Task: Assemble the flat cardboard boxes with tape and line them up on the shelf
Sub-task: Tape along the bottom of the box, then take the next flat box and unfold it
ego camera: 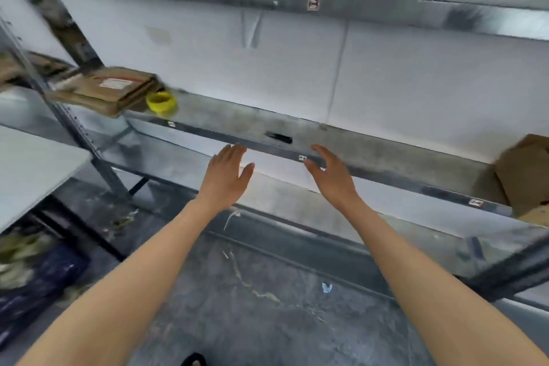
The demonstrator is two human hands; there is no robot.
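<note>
Two bare forearms reach forward side by side, neither hand holding anything. The left hand (227, 171) has straight fingers held together and its thumb spread out. The right hand (329, 171) mirrors it, fingers straight and slightly apart, palm turned inward. Both hover just in front of the front edge of a grey metal shelf (371, 154), with a gap between them.

On the shelf just beyond the hands lies a small black object (279, 137), too blurred to identify. Further left on the same shelf sits a stack of flat brown cardboard boxes (113, 90), with a yellow roll of tape (162, 102) just beside it. At the shelf's far right stands a brown cardboard box (523, 175), partly cut off by the frame.
</note>
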